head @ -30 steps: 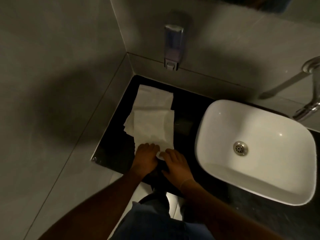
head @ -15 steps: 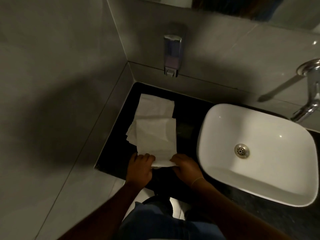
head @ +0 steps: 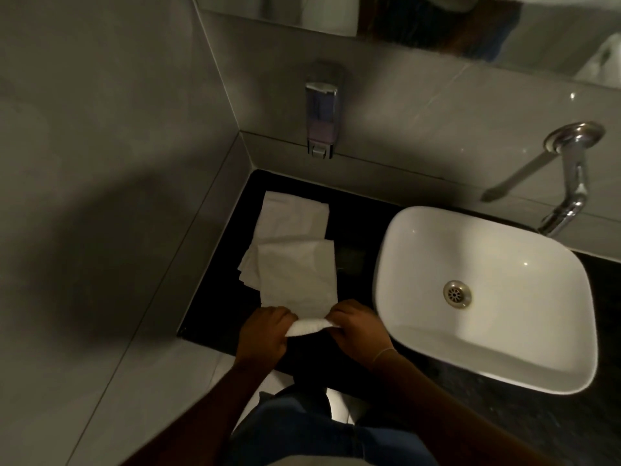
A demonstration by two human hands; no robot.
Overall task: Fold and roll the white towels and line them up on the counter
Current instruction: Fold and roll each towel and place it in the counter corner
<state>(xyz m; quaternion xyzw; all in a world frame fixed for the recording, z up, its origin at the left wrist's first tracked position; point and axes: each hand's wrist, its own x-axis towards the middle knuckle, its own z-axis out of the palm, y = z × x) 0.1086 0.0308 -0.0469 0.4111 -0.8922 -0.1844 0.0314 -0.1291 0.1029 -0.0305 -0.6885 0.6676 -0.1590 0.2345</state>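
— Gripping what, those two hands at the near counter edge?
— The left hand [head: 265,331] and right hand [head: 358,327] each clench an end of the rolled near edge of a folded white towel [head: 299,277].
— Where does it lie?
— On the black stone counter [head: 221,297], left of the white oblong basin [head: 484,297]. Beyond it, partly under it, a second flat white towel [head: 292,215] reaches toward the far wall, below the wall-mounted soap dispenser [head: 321,119].

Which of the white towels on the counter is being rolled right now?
The nearest towel, lying on top: its near edge is curled into a roll gripped by the left hand and right hand. The far towel by the back wall lies flat, untouched.
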